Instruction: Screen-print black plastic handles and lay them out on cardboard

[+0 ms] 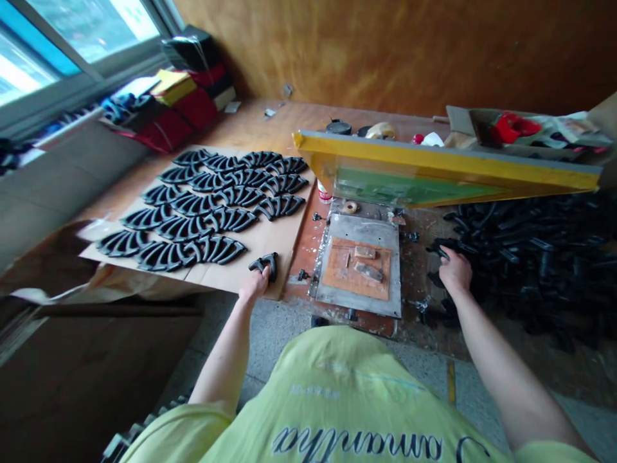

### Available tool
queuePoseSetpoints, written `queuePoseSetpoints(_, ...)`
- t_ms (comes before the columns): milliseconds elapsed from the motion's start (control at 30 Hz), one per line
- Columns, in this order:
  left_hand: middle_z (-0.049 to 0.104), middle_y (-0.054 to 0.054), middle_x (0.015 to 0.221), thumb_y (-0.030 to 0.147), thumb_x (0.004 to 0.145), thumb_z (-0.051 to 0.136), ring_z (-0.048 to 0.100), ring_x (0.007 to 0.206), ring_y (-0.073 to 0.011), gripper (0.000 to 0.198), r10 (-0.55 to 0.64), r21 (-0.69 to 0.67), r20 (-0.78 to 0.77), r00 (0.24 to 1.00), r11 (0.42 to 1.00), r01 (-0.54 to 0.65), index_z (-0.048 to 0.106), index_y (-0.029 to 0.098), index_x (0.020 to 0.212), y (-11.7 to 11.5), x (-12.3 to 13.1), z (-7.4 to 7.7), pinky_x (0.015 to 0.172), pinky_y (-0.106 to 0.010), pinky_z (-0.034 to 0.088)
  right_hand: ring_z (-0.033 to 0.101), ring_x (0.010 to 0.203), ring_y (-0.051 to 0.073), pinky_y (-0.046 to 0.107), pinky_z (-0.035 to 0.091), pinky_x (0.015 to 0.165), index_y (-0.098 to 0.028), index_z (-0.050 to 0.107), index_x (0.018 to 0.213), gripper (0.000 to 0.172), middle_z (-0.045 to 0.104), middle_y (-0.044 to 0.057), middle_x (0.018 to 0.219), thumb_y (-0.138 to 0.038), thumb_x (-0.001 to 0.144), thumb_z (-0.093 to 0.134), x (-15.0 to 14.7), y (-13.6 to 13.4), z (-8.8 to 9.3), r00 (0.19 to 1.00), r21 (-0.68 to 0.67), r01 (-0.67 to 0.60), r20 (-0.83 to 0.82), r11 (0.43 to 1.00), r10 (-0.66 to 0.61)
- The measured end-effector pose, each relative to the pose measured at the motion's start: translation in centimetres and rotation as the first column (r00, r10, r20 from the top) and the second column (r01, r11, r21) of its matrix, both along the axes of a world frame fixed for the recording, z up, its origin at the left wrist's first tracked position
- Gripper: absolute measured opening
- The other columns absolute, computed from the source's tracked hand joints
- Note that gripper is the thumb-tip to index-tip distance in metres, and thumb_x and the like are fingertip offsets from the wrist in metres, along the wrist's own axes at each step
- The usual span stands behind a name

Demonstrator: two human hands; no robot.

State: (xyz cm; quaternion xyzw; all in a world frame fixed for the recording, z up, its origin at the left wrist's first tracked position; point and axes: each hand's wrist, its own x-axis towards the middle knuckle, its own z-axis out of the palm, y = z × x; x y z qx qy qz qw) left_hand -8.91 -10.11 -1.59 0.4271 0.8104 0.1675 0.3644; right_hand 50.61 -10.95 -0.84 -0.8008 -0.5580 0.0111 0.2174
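Note:
My left hand grips a black curved plastic piece at the near edge of a cardboard sheet, to the right of several rows of the same black pieces. My right hand reaches into a heap of black pieces on the right, its fingers closed on one black piece. Between the hands lies a grey metal plate with an orange pad, under a raised yellow-framed printing screen.
A wooden table carries the work. Stacked red, yellow and black items sit by the window at back left. A cluttered box stands at back right. Brown cardboard lies at the near left.

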Motion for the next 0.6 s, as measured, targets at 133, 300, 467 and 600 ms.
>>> queuePoseSetpoints(133, 0.043, -0.001, 0.034, 0.058, 0.072, 0.063, 0.051, 0.038, -0.0229, 0.039, -0.027, -0.186, -0.096, 0.995, 0.982, 0.009, 0.060, 0.020, 0.061, 2.2, 0.3, 2.4, 0.053, -0.034, 0.043, 0.063, 0.095, 0.025, 0.040, 0.051, 0.085, -0.021, 0.065, 0.128, 0.044, 0.067, 0.012, 0.109, -0.022, 0.090, 0.044, -7.5, -0.7, 1.7, 0.934, 0.054, -0.306, -0.180, 0.951, 0.310)
queuePoseSetpoints(300, 0.057, -0.003, 0.050, 0.067, 0.084, 0.047, 0.054, 0.045, -0.0179, 0.056, -0.213, 0.113, 0.102, 0.972, 0.973, 0.202, 0.069, 0.016, 0.091, 6.8, 5.9, 9.8, 0.051, -0.027, 0.042, 0.061, 0.102, 0.019, 0.033, 0.051, 0.089, -0.027, 0.063, 0.131, 0.049, 0.064, 0.008, 0.115, -0.010, 0.092, 0.038, -16.5, -1.4, 2.7, 0.782, -0.001, -0.614, -0.142, 0.790, 0.607)
queuePoseSetpoints(467, 0.060, 0.000, 0.059, 0.072, 0.091, 0.032, 0.053, 0.046, -0.0124, 0.065, -0.455, 0.636, 0.461, 0.762, 0.768, 0.073, 0.057, 0.021, 0.123, 9.2, 14.9, 19.2, 0.049, -0.023, 0.043, 0.055, 0.103, 0.025, 0.038, 0.048, 0.091, -0.027, 0.066, 0.127, 0.046, 0.064, 0.011, 0.107, -0.010, 0.091, 0.046, -19.5, -1.0, 2.9, 0.762, -0.092, -0.636, 0.083, 0.766, 0.643)
queuePoseSetpoints(600, 0.057, 0.001, 0.054, 0.070, 0.093, 0.024, 0.051, 0.041, -0.0108, 0.064, -0.525, 0.706, 0.529, 0.667, 0.708, -0.002, 0.057, 0.017, 0.109, 8.2, 17.9, 21.8, 0.046, -0.022, 0.042, 0.056, 0.104, 0.024, 0.036, 0.047, 0.090, -0.029, 0.067, 0.126, 0.043, 0.063, 0.010, 0.111, -0.012, 0.090, 0.051, -19.4, -1.3, 3.7, 0.769, -0.100, -0.620, 0.119, 0.778, 0.628)
